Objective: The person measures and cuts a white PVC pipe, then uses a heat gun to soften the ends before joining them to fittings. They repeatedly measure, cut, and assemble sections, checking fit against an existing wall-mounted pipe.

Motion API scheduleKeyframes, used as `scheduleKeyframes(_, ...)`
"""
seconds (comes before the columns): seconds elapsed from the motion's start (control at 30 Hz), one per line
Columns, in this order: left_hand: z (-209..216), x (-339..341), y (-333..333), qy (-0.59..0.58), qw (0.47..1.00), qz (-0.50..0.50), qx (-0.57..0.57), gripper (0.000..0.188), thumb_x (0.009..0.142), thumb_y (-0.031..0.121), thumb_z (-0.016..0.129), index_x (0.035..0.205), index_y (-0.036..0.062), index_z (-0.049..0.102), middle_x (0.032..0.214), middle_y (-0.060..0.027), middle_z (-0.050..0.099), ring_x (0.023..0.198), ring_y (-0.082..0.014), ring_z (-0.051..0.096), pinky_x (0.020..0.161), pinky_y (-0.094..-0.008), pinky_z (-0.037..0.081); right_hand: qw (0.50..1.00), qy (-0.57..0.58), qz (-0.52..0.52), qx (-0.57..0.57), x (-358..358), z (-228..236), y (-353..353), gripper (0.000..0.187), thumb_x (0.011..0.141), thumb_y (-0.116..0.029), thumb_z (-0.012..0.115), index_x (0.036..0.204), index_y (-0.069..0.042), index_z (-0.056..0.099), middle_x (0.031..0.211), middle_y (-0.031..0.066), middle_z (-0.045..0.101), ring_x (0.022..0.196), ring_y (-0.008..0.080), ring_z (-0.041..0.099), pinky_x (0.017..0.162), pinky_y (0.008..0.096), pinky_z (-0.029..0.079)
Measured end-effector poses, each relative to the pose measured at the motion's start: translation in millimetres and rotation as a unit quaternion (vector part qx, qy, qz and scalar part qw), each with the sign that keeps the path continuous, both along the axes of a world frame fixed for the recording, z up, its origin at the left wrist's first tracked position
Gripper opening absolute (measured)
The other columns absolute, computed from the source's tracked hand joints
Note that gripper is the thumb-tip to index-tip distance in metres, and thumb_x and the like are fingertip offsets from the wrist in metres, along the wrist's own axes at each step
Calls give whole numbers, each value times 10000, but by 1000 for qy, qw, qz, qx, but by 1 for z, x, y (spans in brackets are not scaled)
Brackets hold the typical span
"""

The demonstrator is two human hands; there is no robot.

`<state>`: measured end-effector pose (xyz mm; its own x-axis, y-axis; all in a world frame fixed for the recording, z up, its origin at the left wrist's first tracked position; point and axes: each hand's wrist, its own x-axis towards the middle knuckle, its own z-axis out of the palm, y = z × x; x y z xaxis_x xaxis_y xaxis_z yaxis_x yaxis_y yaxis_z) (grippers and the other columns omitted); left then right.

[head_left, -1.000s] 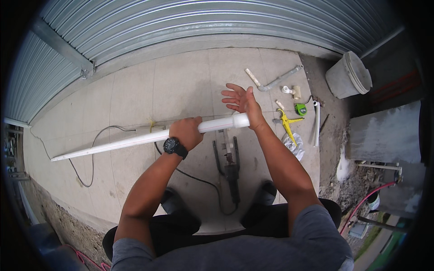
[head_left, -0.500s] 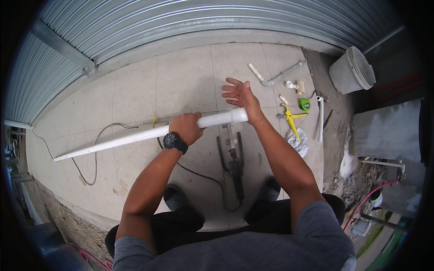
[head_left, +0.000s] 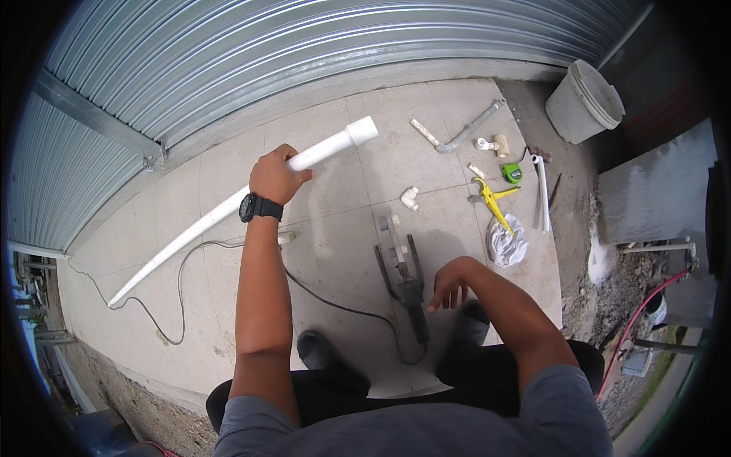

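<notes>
My left hand (head_left: 278, 177) is closed around a long white plastic pipe (head_left: 199, 234) near its upper end, where a wider white coupling (head_left: 362, 131) sits. The pipe slants up to the right, its far left end low over the tiles. My right hand (head_left: 453, 282) hangs with loosely bent fingers, apart and holding nothing, beside a corded black-handled tool (head_left: 411, 293). That tool has a flat metal blade and two black legs, and looks like a pipe fusion welder. Ahead of it lies a white elbow fitting (head_left: 410, 199).
To the right are yellow pipe cutters (head_left: 493, 204), a white cloth (head_left: 509, 242), a green tape measure (head_left: 512, 174), a tee fitting (head_left: 501, 145) and a bent grey pipe (head_left: 464, 135). A bucket (head_left: 585, 103) stands beyond; a black cord (head_left: 335, 293) crosses the tiles. Corrugated shutters (head_left: 320, 46) line the back.
My left hand has lifted the pipe's coupling end forward and left. My right hand has moved away from the coupling, back beside the black tool. The elbow fitting now shows.
</notes>
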<state>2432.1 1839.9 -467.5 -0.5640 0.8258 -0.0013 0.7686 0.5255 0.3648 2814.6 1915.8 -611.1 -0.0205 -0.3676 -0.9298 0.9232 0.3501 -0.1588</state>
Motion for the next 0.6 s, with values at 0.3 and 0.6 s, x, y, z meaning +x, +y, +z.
scheduleKeyframes(0.3,-30,-22,21,-9,994,31,103,454,796,330,868,1125,68,697,1023,-173,755,939,-347,723,852,-413,556,938,78,-327,-82,35,-25,-84,536,888,-318,820,1249,45,666,1256,175,690,1157,307,670,966,466,586)
scheduleKeyframes(0.6,-3,-36,0,-59,983,-79,153,405,847,368,827,1085,56,726,901,-151,744,799,-299,691,789,-404,532,918,141,-370,-22,-12,-13,-58,419,867,-224,824,1127,78,695,1105,174,732,1025,300,713,858,482,630)
